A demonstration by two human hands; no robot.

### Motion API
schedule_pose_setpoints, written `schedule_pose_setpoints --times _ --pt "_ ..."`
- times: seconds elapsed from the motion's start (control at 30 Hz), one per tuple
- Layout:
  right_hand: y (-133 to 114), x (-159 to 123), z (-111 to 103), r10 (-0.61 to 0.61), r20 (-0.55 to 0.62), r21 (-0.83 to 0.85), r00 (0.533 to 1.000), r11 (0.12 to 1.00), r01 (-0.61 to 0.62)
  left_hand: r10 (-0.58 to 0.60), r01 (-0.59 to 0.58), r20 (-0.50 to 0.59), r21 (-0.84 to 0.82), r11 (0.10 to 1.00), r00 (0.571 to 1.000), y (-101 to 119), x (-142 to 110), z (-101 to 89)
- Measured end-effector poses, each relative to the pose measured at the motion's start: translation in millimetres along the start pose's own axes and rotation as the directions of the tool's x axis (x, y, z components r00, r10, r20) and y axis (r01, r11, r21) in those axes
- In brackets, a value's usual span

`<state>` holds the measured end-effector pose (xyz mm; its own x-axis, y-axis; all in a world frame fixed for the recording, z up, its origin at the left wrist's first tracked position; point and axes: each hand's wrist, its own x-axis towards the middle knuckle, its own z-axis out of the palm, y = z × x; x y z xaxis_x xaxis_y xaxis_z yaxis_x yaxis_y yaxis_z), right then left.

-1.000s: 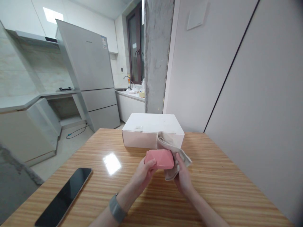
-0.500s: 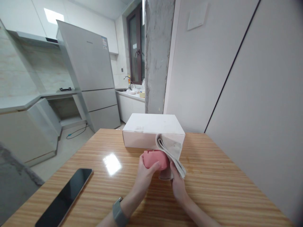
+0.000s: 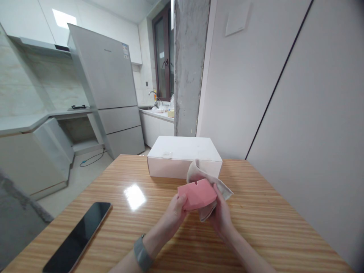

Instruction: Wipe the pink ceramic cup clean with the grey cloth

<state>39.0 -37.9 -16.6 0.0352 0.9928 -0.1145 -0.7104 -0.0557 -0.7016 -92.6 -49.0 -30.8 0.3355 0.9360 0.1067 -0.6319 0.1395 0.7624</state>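
In the grip of the left hand [image 3: 176,209], a pink faceted case [image 3: 199,195] was held above the striped wood-grain table [image 3: 261,220], long axis sloping slightly up rightward; a beige cloth [image 3: 196,172], partly hidden behind, was held by the right hand [image 3: 222,214].

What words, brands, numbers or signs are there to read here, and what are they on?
None can be read.
Fridge: brand mark, too blurred.
Its sticker: print too small.
Wall plate: faint mark, too small.
Pink case and cloth: no text shows.
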Motion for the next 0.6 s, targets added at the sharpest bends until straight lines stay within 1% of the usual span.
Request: schedule_pose_setpoints --times 0.07,0.13,0.27,0.37,0.43,0.47,0.53,0.6 --pt "1.3 -1.1 0.9 -0.009 -0.006 -0.018 1.000 1.000 0.008 -0.032 0.032 -0.022 0.003 0.999 0.999 3.1 -0.6 -1.2" --pt "1.5 -1.4 1.5 -0.022 -0.011 -0.032 1.000 0.999 0.022 -0.024 0.025 -0.076 0.009 1.000 0.997 6.1 -0.3 -2.0" --pt "3.3 -2.0 -3.2 -0.083 -0.020 -0.088 0.996 0.993 0.081 0.074 -0.060 -0.188 0.082 0.995 0.979 5.9 1.4 -2.9" --pt "10.3 -4.6 -13.0 -0.199 -0.077 -0.214 0.977 0.960 0.179 0.124 -0.093 -0.257 0.130 0.987 0.958 2.4 4.0 -6.2" --pt "17.6 -6.2 -20.5 -0.264 -0.074 -0.281 0.962 0.931 0.234 0.105 -0.070 -0.303 0.123 0.990 0.947 1.1 6.6 -9.6" --pt "21.5 -6.1 -23.9 -0.273 -0.061 -0.294 0.960 0.924 0.244 0.086 -0.051 -0.323 0.116 0.992 0.943 1.3 7.9 -11.1" --pt "28.1 -3.4 -29.5 -0.258 -0.050 -0.288 0.965 0.929 0.234 0.044 -0.011 -0.343 0.099 0.995 0.938 3.4 10.0 -13.0" --pt "30.8 3.0 -32.8 -0.243 -0.056 -0.251 0.969 0.942 0.221 -0.022 0.040 -0.333 0.048 0.998 0.943 7.4 11.1 -13.7"
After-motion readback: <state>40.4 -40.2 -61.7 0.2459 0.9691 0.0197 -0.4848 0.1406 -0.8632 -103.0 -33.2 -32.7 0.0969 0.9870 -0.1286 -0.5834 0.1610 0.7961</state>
